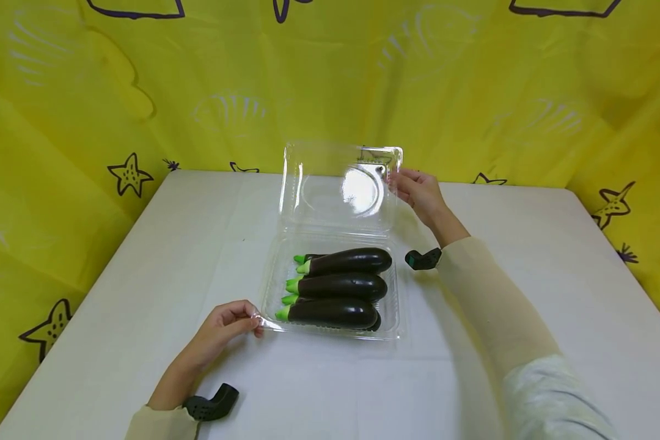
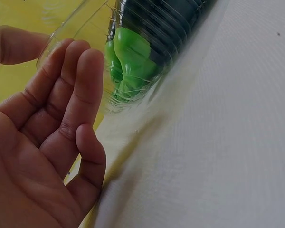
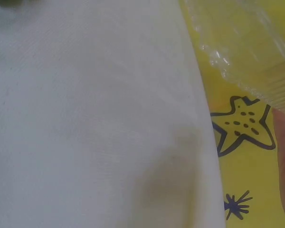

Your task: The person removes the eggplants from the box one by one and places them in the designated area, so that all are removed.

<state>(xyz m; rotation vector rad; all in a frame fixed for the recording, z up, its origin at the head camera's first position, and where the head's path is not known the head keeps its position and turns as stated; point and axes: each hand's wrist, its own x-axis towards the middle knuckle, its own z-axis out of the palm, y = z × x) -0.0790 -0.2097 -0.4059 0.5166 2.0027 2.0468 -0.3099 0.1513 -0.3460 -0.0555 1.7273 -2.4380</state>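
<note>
A clear plastic clamshell container (image 1: 398, 305) sits on the table with its hinged lid (image 1: 321, 195) raised and tilted up at the back. Several dark eggplants (image 1: 341, 286) with green stem ends lie in its base, stems to the left; the lower ones are partly hidden. My left hand (image 1: 225, 324) pinches the base's front left corner between thumb and fingers. In the left wrist view, a green stem end (image 2: 133, 52) shows through the ribbed wall close to the fingers. At the lid's right edge, my right hand (image 1: 420, 192) pinches the rim; the right wrist view catches only a sliver of that hand.
The white table (image 1: 198, 244) carries the container near its middle. A yellow cloth (image 1: 330, 73) printed with starfish and shells hangs behind and along both sides. Dark devices sit at the left wrist (image 1: 211, 404) and right wrist (image 1: 422, 260).
</note>
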